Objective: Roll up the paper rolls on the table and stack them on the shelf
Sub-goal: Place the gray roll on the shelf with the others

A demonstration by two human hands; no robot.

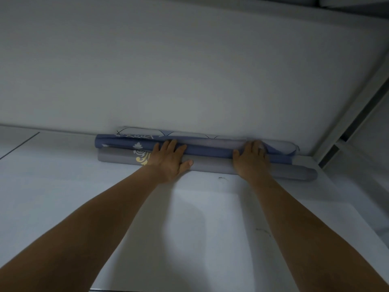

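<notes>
A blue paper roll (pixel 206 150) with white and gold ornament lies along the back wall of the white shelf (pixel 189 218). In front of it lies a grey roll (pixel 210 165), and a paler roll with thin dark curved lines (pixel 189 134) sits behind it against the wall. My left hand (pixel 171 158) lies flat with straight fingers across the blue and grey rolls near their left part. My right hand (pixel 251 157) presses flat on the same rolls further right. Neither hand curls round anything.
The shelf's white back wall (pixel 189 70) rises directly behind the rolls. A white metal upright (pixel 345 131) frames the shelf at the right. A seam in the shelf surface (pixel 20 145) runs at the far left.
</notes>
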